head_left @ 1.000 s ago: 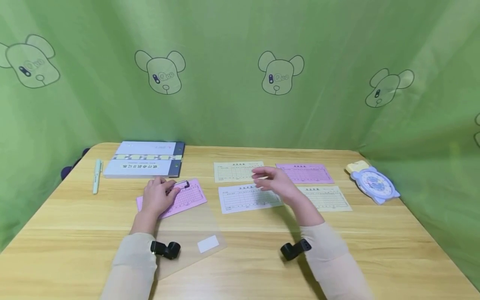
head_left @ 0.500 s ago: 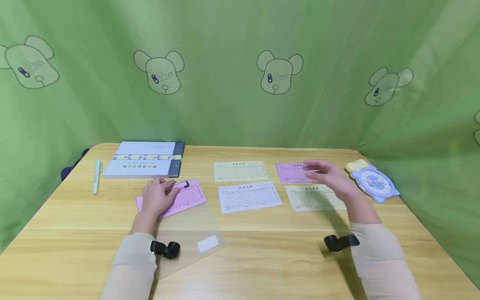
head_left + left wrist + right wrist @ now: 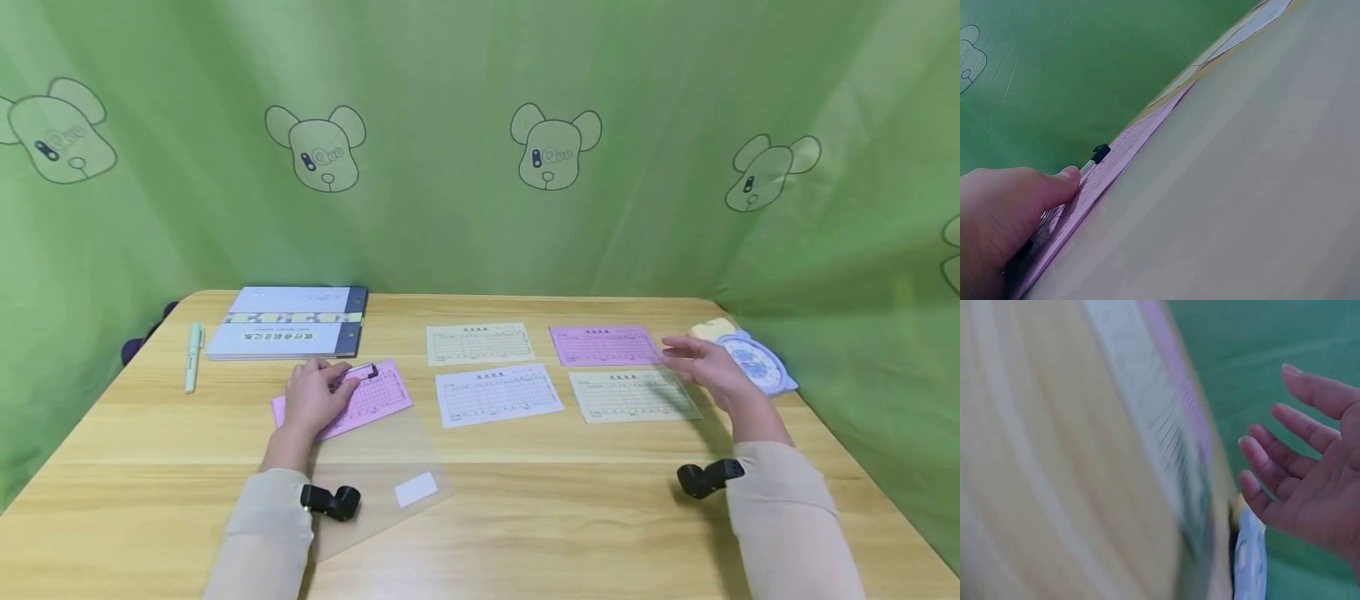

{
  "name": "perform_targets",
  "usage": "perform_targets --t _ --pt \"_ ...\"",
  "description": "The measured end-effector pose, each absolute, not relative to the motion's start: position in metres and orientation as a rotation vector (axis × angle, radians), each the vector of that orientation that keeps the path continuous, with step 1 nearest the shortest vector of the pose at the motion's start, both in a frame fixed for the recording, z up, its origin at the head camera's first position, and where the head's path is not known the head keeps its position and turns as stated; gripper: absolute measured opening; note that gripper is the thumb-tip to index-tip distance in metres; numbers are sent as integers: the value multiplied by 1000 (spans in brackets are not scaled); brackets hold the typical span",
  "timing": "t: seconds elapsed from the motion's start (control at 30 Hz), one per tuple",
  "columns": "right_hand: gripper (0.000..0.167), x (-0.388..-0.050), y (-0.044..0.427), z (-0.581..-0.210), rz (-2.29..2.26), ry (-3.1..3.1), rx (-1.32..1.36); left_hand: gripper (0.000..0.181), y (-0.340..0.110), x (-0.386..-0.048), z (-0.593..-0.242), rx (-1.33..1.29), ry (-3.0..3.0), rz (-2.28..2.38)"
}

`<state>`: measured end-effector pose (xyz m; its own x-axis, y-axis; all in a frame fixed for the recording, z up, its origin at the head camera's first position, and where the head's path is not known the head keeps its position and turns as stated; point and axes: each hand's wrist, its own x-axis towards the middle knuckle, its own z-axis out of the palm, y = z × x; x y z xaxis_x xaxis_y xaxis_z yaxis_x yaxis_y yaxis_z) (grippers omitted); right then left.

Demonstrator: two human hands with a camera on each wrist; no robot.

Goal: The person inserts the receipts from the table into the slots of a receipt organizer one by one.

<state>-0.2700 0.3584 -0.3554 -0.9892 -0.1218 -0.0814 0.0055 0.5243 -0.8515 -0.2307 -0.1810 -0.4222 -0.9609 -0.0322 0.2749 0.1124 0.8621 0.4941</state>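
At the left, my left hand (image 3: 311, 400) grips the metal clip (image 3: 362, 372) with black ends on top of a clear clipboard (image 3: 375, 467). A pink printed slip (image 3: 382, 392) lies on the board beneath the clip. In the left wrist view the thumb (image 3: 1054, 187) presses along the clip; the other fingers are mostly hidden. My right hand (image 3: 708, 371) hovers with loosely spread, empty fingers near the right ends of a pale green slip (image 3: 630, 398) and a second pink slip (image 3: 603, 346). The right wrist view shows its palm and parted fingers.
A white slip (image 3: 498, 394) and another pale green slip (image 3: 478, 344) lie mid-table. Back left are a banded ledger book (image 3: 288, 323) and a mint pen (image 3: 192, 358). A blue round dial-like object (image 3: 756, 364) and a pale yellow block (image 3: 708, 330) sit at right.
My right hand has swept to the right, from above the white slip past the pale green and pink slips, toward the blue object. The left hand keeps its grip on the clip.
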Motion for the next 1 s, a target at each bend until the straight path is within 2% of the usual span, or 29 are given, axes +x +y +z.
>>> perform_targets --t 0.27,0.63,0.87,1.0 --pt "70 -265 371 -373 -1320 2654 115 39 -180 -231 -423 -55 -2751 -748" --pt "71 -264 380 -388 -1222 2712 171 38 -180 -231 -423 -40 -2746 -753" --pt "78 -267 375 -388 -1129 2684 154 38 -180 -231 -422 -42 -2746 -762" --pt "73 -268 375 -391 -1098 2713 109 38 -179 -231 -422 -46 -2743 -760"
